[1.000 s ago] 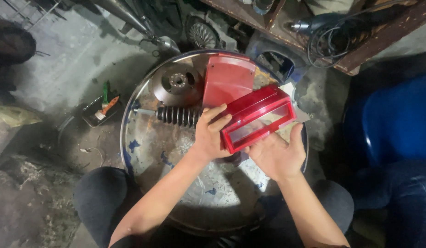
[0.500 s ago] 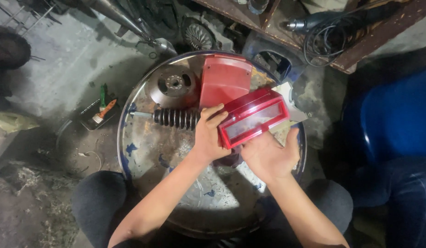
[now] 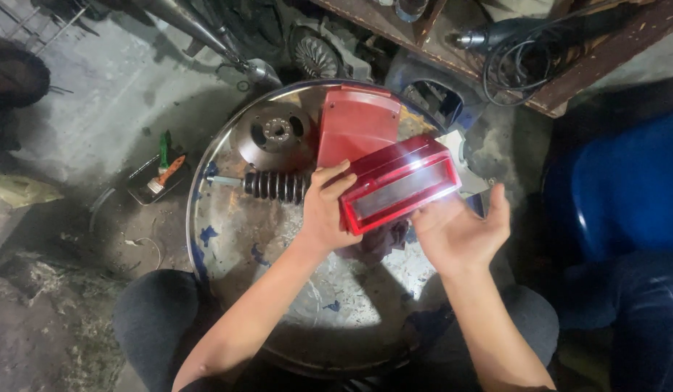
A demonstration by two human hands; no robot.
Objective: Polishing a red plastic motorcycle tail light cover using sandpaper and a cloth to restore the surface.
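Observation:
A red rectangular tail-light lens with a clear middle strip is held above a round metal tray. My left hand grips its left end, thumb and fingers wrapped over the edge. Just under the lens's right end is my right hand, palm up and fingers spread; whether it touches the lens is unclear. Behind the lens on the tray lies a red plastic cover.
On the tray also lie a black coil spring and a rusty brake disc. A small tray with screwdrivers sits on the concrete floor at left. A wooden bench with a power tool and cable is at the back. Blue plastic seat at right.
My right hand has let go of the lens's right end and opened, palm up. The lens sits slightly higher and tilted, held by my left hand.

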